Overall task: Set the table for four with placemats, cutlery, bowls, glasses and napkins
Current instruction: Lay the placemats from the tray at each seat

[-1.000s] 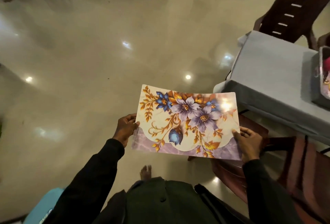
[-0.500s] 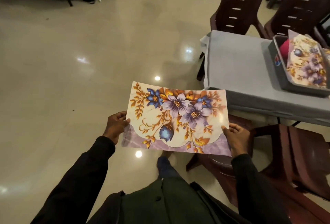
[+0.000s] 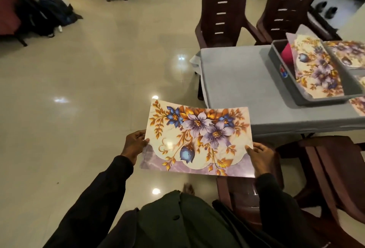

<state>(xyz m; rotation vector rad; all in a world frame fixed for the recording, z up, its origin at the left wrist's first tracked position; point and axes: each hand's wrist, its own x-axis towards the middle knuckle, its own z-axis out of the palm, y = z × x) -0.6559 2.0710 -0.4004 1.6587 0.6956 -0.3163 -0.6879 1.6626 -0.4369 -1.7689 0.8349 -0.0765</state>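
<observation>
At far left, by the wall: dark backpacks (image 3: 49, 14) on the glossy tiled floor (image 3: 79, 109). The left hand (image 3: 135, 146) grips the left short edge of a floral placemat (image 3: 197, 141), thumb on the printed face and fingers curled round the edge. The placemat is held nearly flat in the air over the floor, near the table's front-left corner. The right hand (image 3: 260, 156) pinches its right edge, thumb on top. Further right is a grey-clothed table (image 3: 237, 81) with brown chairs (image 3: 223, 12) behind it. On the table, a grey tub (image 3: 276, 56) holds a second placemat (image 3: 318, 73), leaning, beside something red (image 3: 287, 54).
</observation>
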